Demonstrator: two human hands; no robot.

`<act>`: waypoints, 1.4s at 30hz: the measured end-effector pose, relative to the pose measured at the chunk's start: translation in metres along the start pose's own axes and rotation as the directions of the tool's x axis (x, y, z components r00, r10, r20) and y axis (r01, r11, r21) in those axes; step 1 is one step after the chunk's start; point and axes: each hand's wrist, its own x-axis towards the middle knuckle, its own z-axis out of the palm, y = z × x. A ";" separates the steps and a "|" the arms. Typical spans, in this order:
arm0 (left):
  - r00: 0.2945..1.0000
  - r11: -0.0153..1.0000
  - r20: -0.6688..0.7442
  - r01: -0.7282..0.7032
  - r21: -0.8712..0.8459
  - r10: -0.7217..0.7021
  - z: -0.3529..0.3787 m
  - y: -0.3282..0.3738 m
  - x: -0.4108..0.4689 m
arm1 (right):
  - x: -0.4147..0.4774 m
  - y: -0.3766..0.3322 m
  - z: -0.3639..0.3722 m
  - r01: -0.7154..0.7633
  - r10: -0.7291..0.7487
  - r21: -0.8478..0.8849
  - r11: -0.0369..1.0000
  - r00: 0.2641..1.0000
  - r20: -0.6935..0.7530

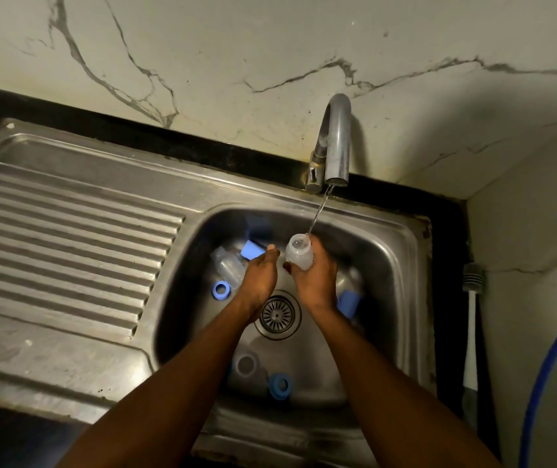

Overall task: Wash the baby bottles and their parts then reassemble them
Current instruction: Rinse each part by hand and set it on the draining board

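Note:
My right hand [315,276] grips a clear baby bottle [299,253] upright over the sink basin [385,261], its open mouth under the thin stream from the tap [336,140]. My left hand [261,273] hovers just left of the bottle, fingers relaxed and holding nothing. In the basin lie another clear bottle [226,265], a blue cap [251,249] at the back, a blue ring [221,290] at the left, a blue cap [349,302] at the right, plus a clear ring [246,364] and a blue ring [280,386] near the front.
A ribbed steel drainboard [67,244] stretches to the left of the basin. The drain strainer [277,314] sits between my wrists. A bottle brush with a white handle [471,319] lies on the black counter at the right, beside a blue hose [547,373].

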 end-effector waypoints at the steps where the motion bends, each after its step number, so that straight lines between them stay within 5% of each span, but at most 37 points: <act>1: 1.000 1.000 0.003 -0.004 -0.001 0.004 0.000 0.001 -0.001 | 0.000 0.000 0.000 0.007 -0.007 0.007 1.000 1.000 0.002; 17: 1.000 1.000 0.012 0.008 0.004 -0.008 0.000 0.004 -0.001 | -0.004 -0.005 -0.006 0.058 -0.058 0.032 0.998 0.998 0.001; 20: 1.000 1.000 -0.006 0.001 0.007 -0.001 0.000 0.003 -0.001 | -0.002 -0.003 -0.003 -0.079 0.091 0.146 0.986 0.993 -0.077; 22: 1.000 1.000 -0.015 0.006 -0.009 -0.006 -0.001 0.002 0.000 | -0.001 0.003 0.000 -0.186 0.181 0.087 0.979 0.982 0.057; 32: 1.000 0.998 -0.008 0.010 -0.056 -0.010 -0.008 -0.010 -0.003 | 0.001 0.018 0.000 -0.494 0.480 -0.015 0.869 0.836 0.267; 36: 0.999 0.998 0.006 0.047 -0.042 -0.046 -0.010 -0.014 -0.002 | 0.015 0.011 -0.016 -0.653 0.609 -0.063 0.754 0.661 0.437; 42: 0.992 1.000 0.128 -0.010 -0.022 0.013 0.001 -0.007 -0.007 | 0.024 -0.004 -0.036 -0.832 0.602 0.162 0.530 0.504 0.619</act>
